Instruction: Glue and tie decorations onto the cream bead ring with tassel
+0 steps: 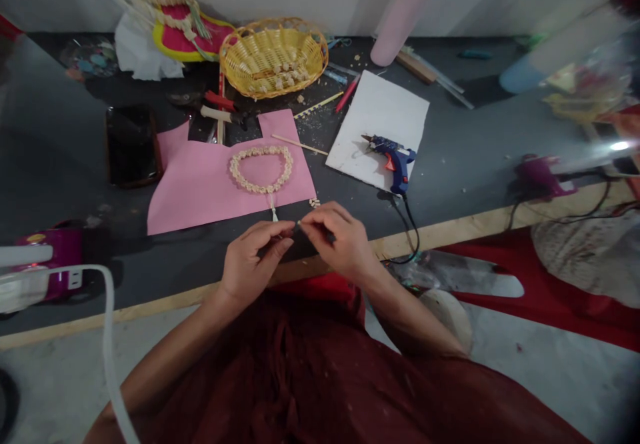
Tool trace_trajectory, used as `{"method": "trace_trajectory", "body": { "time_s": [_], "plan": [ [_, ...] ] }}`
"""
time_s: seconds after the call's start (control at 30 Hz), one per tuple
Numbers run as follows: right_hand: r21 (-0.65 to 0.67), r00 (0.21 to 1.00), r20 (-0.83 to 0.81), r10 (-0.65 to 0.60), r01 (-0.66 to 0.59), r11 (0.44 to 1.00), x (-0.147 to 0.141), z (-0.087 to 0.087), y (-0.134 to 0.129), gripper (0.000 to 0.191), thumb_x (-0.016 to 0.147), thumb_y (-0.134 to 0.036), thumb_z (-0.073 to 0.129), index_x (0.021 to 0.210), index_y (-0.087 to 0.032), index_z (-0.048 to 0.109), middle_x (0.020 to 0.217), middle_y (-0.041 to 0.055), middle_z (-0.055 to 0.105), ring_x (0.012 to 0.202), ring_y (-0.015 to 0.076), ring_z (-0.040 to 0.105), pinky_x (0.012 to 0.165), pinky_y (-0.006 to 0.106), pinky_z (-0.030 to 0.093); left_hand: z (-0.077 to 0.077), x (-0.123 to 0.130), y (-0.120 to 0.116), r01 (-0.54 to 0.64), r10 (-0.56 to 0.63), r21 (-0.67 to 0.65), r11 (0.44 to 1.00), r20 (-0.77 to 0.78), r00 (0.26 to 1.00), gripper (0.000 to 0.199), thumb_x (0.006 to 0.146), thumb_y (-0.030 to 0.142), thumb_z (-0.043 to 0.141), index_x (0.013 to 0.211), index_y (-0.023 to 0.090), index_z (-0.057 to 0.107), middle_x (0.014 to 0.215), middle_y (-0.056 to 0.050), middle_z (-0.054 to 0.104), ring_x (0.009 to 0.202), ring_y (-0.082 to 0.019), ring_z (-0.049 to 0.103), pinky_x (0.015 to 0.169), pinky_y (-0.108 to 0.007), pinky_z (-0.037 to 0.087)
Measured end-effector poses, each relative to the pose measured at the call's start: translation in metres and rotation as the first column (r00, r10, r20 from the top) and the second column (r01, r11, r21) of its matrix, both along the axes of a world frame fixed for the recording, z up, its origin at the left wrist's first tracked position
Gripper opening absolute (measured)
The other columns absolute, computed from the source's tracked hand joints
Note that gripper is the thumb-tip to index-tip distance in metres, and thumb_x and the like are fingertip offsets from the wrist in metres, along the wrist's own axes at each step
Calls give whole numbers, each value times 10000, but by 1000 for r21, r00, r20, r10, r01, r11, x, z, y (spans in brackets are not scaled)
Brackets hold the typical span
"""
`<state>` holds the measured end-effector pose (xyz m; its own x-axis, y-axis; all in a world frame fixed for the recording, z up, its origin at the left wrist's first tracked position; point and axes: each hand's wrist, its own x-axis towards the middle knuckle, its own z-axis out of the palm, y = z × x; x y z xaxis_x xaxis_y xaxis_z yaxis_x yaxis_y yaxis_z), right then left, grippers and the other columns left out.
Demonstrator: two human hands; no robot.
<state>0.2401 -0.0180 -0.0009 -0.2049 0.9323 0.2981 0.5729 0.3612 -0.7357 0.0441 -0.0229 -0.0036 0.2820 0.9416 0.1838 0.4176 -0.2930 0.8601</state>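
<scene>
Near the table's front edge, my left hand (255, 257) has its thumb and fingers brought together. My right hand (337, 237) pinches a tiny pale piece (299, 223) between thumb and forefinger, close to the left fingertips. Just beyond my hands, a beaded loop (237, 172) with a white tassel (274, 212) lies on a pink sheet (195, 191). A few small pale pieces (315, 203) rest by the sheet's corner. To the right, a blue glue gun (397, 161) lies on a white board (385, 104).
A yellow basket (245, 64) stands at the back, beside a pink bottle (403, 24). A phone (133, 145) and pliers (217, 112) lie left of centre. A purple device (63, 257) with a white cable is at far left. The glue gun's cord (416, 231) crosses the front edge.
</scene>
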Motion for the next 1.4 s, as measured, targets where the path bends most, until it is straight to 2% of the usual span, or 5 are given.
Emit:
{"method": "trace_trajectory", "body": {
  "time_s": [0.37,0.6,1.03,1.27,1.4],
  "plan": [
    [-36,988,-138,75,-80,996,-20,-3,-8,156,977,-276,506,950,-215,647,903,44,691,867,152,647,793,302,537,-8,-6,-3,-95,163,-227,969,304,939,42,840,249,715,843,207,719,795,10,694,606,-79,611,583,-192,525],
    [231,685,422,-594,552,801,111,-7,39,364,909,-407,562,1182,-167,572,1151,168,636,1101,314,573,907,490,479,-1,-23,-1,-153,271,-344,926,324,907,139,858,301,694,887,166,677,868,-44,746,651,-111,667,598,-223,571],
    [-123,575,588,-568,758,640,149,-13,76,319,796,-508,648,784,-189,660,801,116,679,768,241,600,725,377,413,-7,-33,3,-212,375,-462,861,295,879,219,748,289,787,907,156,715,741,-12,729,583,-86,655,576,-182,566],
    [-101,593,492,-637,766,635,150,-11,72,299,825,-433,584,650,-191,590,604,45,567,577,130,466,587,324,327,-7,-32,4,-209,377,-456,865,317,870,222,743,273,790,918,156,717,753,-15,732,599,-76,649,594,-164,562],
    [-173,647,-20,-762,748,640,143,-7,67,199,777,-370,616,723,-181,583,562,-21,527,491,93,448,484,257,335,-6,-32,4,-215,386,-465,859,313,868,223,754,280,789,923,157,712,765,-16,736,604,-73,649,594,-158,555]
  ]
}}
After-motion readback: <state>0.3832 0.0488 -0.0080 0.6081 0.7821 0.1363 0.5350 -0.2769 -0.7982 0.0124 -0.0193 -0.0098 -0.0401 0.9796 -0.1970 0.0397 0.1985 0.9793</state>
